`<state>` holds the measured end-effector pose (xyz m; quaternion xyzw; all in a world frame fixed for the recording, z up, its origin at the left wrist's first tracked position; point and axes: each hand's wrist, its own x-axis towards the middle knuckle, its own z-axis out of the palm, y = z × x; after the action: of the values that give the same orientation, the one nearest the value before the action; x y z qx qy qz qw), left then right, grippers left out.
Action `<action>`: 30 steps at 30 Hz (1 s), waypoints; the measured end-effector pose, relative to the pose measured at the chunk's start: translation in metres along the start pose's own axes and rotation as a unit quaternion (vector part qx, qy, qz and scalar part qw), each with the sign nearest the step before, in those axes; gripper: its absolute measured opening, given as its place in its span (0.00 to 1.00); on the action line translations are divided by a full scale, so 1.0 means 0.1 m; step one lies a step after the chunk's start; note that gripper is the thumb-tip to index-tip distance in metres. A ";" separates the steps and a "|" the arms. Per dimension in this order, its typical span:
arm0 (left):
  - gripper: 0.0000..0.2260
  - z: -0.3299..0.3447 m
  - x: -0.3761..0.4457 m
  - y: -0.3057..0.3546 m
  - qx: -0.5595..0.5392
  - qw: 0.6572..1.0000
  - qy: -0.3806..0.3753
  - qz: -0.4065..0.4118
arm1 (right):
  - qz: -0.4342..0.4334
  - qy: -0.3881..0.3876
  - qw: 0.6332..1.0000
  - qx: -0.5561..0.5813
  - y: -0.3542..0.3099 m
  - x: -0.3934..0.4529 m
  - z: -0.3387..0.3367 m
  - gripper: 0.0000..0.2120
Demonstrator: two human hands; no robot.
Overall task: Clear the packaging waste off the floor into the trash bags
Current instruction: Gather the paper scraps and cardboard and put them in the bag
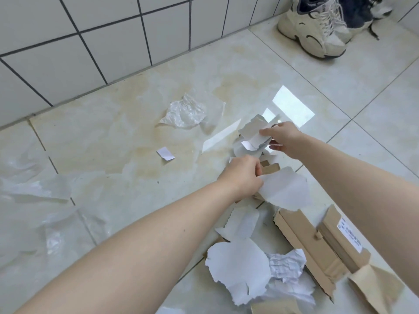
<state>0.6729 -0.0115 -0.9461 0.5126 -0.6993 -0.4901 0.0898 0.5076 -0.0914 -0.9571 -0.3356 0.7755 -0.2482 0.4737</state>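
Head view
Hands: two, both reaching out to the middle of the frame, arms bare.
Left hand (pixel 243 175): fingers curled round the edge of a big torn white sheet (pixel 286 191), holding it up off the floor.
Right hand (pixel 282 138): pinches a bunch of white paper scraps (pixel 255 132) just above the left hand.
Paper pile (pixel 240 268): torn white pieces at the lower middle, too jumbled to count; one is crumpled.
Cardboard box (pixel 317 245): one, flat and brown, lower right, with a white label; its far end is cut off by the frame.
Small paper slip (pixel 165 153): one, alone on the floor (pixel 113 137), left of the hands.
Clear plastic wrap (pixel 186 112): one crumpled piece above the slip; more see-through sheets (pixel 36 189) at the left are hard to make out.
Shoes (pixel 317 28): two can be seen, upper right, by the tiled wall (pixel 68 41), partly cut off.
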 end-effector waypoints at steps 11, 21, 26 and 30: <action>0.10 0.12 0.40 -0.02 0.049 0.998 0.008 -0.050 | -0.031 -0.044 0.986 -0.160 -0.07 0.24 0.18 0.11; 0.11 0.47 0.28 0.06 0.128 0.992 -0.017 -0.015 | -0.073 -0.077 0.979 -0.172 -0.02 0.19 0.27 0.07; 0.11 0.45 0.27 0.02 0.000 0.999 -0.004 -0.037 | -0.091 -0.051 0.985 -0.138 -0.05 0.15 0.24 0.08; 0.10 0.39 0.22 -0.04 -0.057 0.997 0.007 -0.050 | -0.102 -0.051 0.990 -0.087 -0.16 0.09 0.18 0.05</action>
<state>0.6411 -0.0056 -0.9771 0.5449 -0.6429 -0.5292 0.0991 0.5257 -0.1100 -0.9590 -0.4648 0.7309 -0.2094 0.4537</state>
